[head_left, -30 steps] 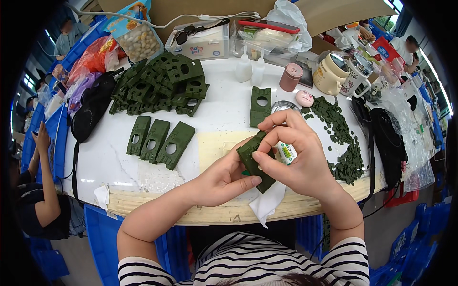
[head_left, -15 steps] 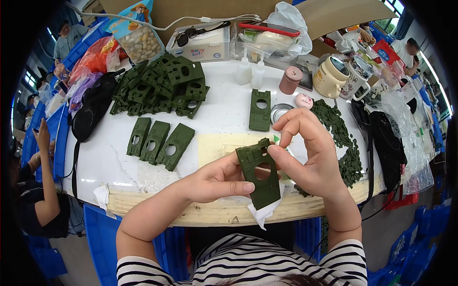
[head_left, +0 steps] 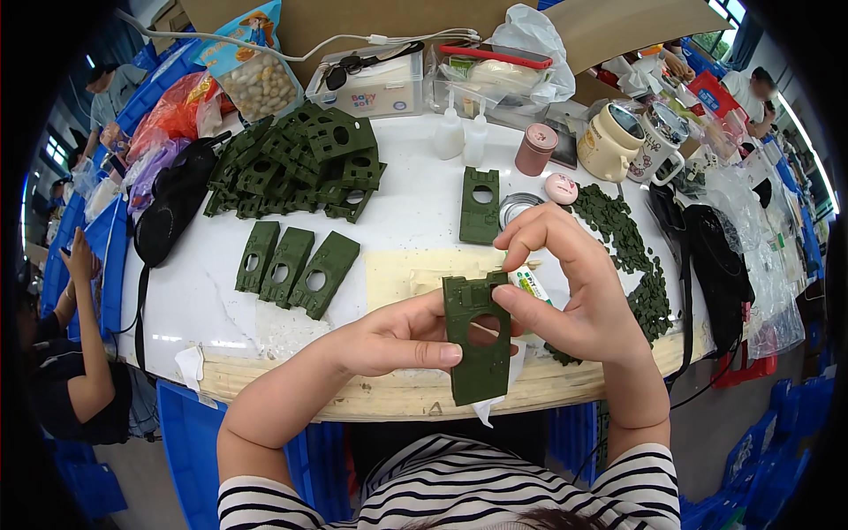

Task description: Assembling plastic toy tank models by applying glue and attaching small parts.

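Observation:
My left hand (head_left: pixel 402 340) is closed on a dark green plastic tank hull (head_left: pixel 477 375), which has a round hole through it. Its thumb lies across the hull's left edge; the other fingers are mostly behind. At the hull's upper right corner, my right hand (head_left: pixel 579 296) presses its thumb on the plastic. The index finger curls above, apart from the thumb, and the remaining fingers are partly hidden. Behind the hands lies a white and green tube (head_left: pixel 530 284). Three similar hulls (head_left: pixel 284 268) lie in a row to the left, and a single hull (head_left: pixel 480 205) lies farther back.
A heap of green hulls (head_left: pixel 296 159) covers the back left. Many small green pieces (head_left: pixel 632 247) spread along the right. Two white squeeze bottles (head_left: pixel 462 137), a pink canister (head_left: pixel 536 150), mugs (head_left: pixel 612 141) and a clear box (head_left: pixel 371 84) stand at the back. Black bags (head_left: pixel 181 199) hang at both sides.
The hull has turned more upright, its lower end swinging left. My right index finger has lifted away from the hull's top, and more of the white and green tube shows.

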Available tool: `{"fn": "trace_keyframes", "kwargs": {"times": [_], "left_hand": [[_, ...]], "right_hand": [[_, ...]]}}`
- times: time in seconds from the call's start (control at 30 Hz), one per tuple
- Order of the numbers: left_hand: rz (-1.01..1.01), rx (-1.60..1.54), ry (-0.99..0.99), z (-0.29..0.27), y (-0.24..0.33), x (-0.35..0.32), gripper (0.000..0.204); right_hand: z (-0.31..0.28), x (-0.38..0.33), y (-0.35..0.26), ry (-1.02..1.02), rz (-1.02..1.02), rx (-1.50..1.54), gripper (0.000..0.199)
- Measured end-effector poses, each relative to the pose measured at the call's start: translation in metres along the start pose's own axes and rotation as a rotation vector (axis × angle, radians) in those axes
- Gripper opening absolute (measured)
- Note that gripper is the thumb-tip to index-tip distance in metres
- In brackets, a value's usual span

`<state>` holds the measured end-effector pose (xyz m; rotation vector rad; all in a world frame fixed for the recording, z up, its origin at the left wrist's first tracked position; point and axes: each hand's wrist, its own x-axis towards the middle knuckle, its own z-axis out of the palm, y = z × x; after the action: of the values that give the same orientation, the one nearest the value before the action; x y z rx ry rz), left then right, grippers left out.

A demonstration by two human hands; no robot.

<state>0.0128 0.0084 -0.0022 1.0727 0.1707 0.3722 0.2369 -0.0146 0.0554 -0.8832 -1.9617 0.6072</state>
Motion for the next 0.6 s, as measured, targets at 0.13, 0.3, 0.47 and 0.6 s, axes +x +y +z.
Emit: {"fn": "trace_keyframes", "kwargs": {"times": [0.13,0.3,0.47,0.6], "left_hand": [[-0.088,-0.171,-0.110,-0.006,0.004,-0.008,0.074],[-0.172,-0.184,-0.063,0.001,0.013,-0.006,0.081],[-0.051,-0.188,0.062,-0.020,0.003,0.001,0.057],[0.222,0.029,0.311,0.011,0.004,0.013,0.083]], "right_hand": [[-0.007,0.002,0.001,-0.168,0.001,0.187,0.047],[-0.008,0.001,0.006,-0.309,-0.091,0.125,0.057],[-0.011,0.003,0.001,-0.146,-0.088,0.059,0.053],[-0.007,-0.014,-0.002,-0.001,0.054,-0.079,0.050]]}}
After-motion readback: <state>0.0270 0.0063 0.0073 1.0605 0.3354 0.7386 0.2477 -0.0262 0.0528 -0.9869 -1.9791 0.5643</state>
